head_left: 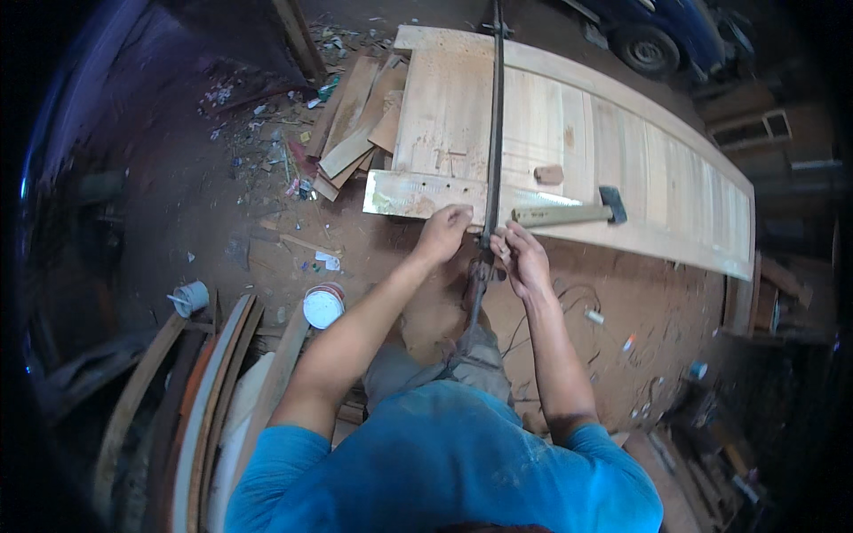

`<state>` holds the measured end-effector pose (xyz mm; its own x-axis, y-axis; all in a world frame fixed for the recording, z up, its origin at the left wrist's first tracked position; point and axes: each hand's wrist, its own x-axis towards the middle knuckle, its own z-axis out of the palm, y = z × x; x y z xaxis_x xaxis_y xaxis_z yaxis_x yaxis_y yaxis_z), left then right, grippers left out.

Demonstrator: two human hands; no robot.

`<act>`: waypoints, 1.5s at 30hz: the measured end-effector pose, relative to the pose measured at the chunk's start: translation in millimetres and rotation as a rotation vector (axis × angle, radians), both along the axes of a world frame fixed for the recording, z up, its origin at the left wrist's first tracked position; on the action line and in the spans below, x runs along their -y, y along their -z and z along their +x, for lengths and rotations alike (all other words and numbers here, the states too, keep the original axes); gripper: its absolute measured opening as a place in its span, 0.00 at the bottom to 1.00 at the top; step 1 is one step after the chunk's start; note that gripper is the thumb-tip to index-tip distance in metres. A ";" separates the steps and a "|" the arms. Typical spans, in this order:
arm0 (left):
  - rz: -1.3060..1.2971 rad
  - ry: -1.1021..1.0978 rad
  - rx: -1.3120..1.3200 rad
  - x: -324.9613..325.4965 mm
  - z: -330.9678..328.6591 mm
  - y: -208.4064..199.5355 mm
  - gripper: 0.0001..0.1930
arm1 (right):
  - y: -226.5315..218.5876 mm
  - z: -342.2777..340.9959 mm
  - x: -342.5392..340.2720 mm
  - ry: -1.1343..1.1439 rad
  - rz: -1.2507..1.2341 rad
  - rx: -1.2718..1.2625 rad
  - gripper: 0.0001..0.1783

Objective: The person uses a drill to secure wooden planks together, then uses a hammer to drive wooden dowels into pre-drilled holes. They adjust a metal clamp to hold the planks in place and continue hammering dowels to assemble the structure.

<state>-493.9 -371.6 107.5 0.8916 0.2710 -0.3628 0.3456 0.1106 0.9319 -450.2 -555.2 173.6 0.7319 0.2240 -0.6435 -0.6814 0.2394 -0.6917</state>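
Head view: my left hand [444,233] is at the near edge of a long, pale wooden door-like panel [657,160], just left of a long, dark metal bar clamp [497,115]. Its fingers are drawn narrow, tips close to the thumb; I cannot tell whether anything small is pinched there. My right hand [524,255] is just right of the clamp's near end, fingers curled and fairly narrow, and again I cannot tell whether they hold something. With one hand on either side, I seem placed to reach the clamp's near end evenly.

The panel lies flat in front of me, stretching away to the right. The clamp runs across it from near to far, probably so that its pull squeezes the boards together across their width. Its near end reaches past the panel toward my legs, which would leave that end free to work.

A hammer with a pale wooden handle and dark metal head [569,213] lies on the panel right of the clamp, handle toward me, presumably for easy grabbing. Beyond it sits a small brown wooden block [548,174], perhaps for padding. Loose brown wooden offcuts [355,115] are heaped left of the panel.
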 end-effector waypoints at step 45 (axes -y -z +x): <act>0.083 0.575 -0.141 -186.6 99.2 13.7 0.09 | 42.4 129.9 59.4 0.501 -0.739 -0.103 0.20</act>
<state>-394.7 -185.0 93.8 0.8486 -0.2083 -0.4863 0.4492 -0.2019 0.8703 -320.3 -614.6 131.3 0.5635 -0.6029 -0.5648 -0.6837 0.0434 -0.7285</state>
